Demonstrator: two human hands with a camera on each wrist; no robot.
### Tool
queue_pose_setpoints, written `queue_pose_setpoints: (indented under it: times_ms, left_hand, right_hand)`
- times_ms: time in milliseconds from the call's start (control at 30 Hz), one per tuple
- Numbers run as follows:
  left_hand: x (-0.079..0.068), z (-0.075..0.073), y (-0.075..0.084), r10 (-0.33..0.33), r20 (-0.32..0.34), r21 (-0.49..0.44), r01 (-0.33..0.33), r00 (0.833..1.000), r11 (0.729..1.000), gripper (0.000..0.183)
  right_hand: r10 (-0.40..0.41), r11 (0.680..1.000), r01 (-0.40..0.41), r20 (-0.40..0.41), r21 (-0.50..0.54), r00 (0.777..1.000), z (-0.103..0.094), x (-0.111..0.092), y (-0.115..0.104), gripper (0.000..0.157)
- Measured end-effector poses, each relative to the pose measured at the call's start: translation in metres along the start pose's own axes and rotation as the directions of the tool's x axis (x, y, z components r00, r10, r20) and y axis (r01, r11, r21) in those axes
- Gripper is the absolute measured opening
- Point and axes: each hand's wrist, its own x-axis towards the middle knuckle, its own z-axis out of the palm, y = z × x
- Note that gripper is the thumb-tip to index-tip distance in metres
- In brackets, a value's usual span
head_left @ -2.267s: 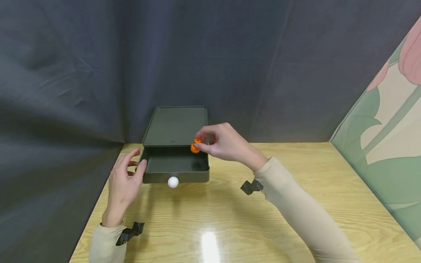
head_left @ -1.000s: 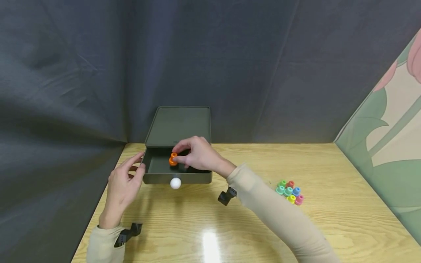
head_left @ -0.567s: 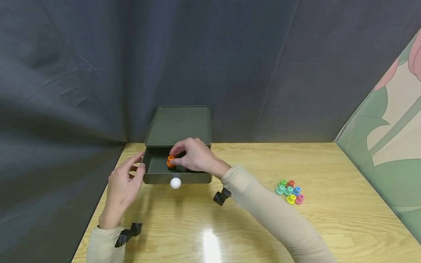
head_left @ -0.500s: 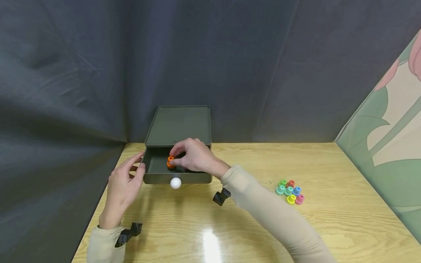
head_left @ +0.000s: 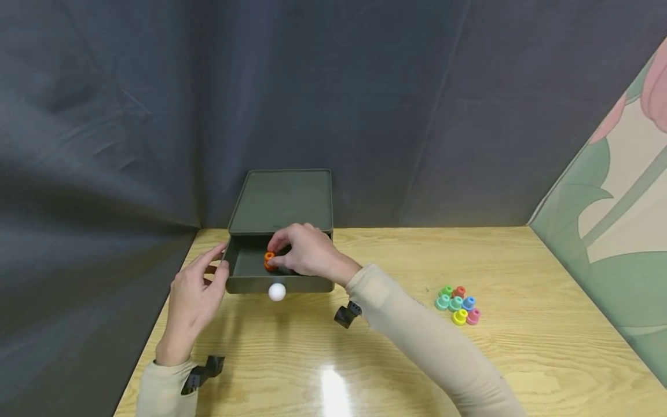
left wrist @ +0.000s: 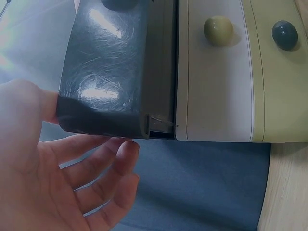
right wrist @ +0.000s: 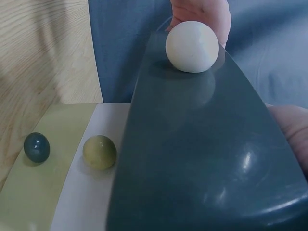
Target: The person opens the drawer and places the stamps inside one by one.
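Note:
An orange stacking peg (head_left: 269,260), wide at the base with a hollow narrow top, is inside the pulled-out dark drawer (head_left: 242,284). My right hand (head_left: 307,252) reaches over the drawer front and pinches the peg between thumb and fingertips. At the drawer's left front corner is my left hand (head_left: 195,292), thumb over the top edge and fingers along the outer side. A white round knob (right wrist: 192,46) sticks out of the drawer front. In the right wrist view, the drawer front hides the peg and the right fingertips.
Several coloured stacking pegs (head_left: 456,303) stand grouped on the wooden table (head_left: 396,359) at right. Beneath the dark drawer are a white drawer (left wrist: 216,86) with an olive knob and a yellow-green drawer (left wrist: 284,91) with a dark knob. A dark curtain (head_left: 365,116) hangs behind.
My right hand has carried the orange peg left and down into the drawer. The grouped pegs, first hidden by the right sleeve, came into view. My left hand has stayed at the drawer's corner.

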Motion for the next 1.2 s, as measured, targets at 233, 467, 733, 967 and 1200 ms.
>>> queue_pose_setpoints:
  times_ms: [233,467,733,967,1200]
  left_hand:
    - [0.000,0.000,-0.003,0.001,-0.002,0.008,-0.001,1.000,1.000,0.040]
    - [-0.001,0.000,-0.005,-0.004,0.000,0.014,0.004,1.000,1.000,0.040]
    - [-0.001,0.000,-0.007,0.000,-0.003,0.007,0.000,1.000,1.000,0.040]
    - [0.000,-0.002,-0.006,-0.002,0.003,0.005,0.002,1.000,1.000,0.040]
    - [0.000,-0.001,-0.007,0.002,0.003,0.008,-0.002,1.000,1.000,0.040]
  right_hand:
    - [-0.028,1.000,0.029,-0.022,0.013,0.999,-0.001,0.000,0.000,0.026]
    - [-0.078,0.993,0.083,-0.064,0.089,0.995,-0.005,-0.007,0.001,0.031]
    - [-0.134,0.963,0.165,-0.150,0.212,0.980,-0.007,-0.015,0.009,0.030]
    - [-0.152,0.955,0.201,-0.223,0.219,0.963,-0.003,-0.025,0.011,0.027]
    - [-0.124,0.932,0.212,-0.291,0.295,0.949,-0.003,-0.038,0.015,0.025]
